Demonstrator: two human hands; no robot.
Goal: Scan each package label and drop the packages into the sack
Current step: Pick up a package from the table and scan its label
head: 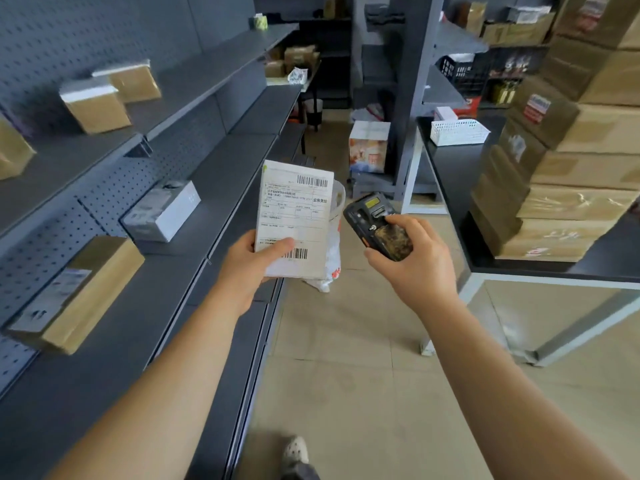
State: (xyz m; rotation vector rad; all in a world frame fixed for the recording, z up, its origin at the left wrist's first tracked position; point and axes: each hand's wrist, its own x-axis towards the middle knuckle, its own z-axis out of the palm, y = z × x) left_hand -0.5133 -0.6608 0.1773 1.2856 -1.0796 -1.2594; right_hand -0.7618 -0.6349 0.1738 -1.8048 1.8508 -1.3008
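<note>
Beside the gray shelves [145,188] on my left, my left hand [247,268] grips a white package [294,220] by its lower edge, standing upright with the label facing me, while my right hand [415,261] clasps a black scanner [377,225] just beside it, its head aimed up and away.

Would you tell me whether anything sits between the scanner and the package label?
Nothing visible does. The right hand holds the scanner beside the package gripped by the left hand, with only open air between.
</note>
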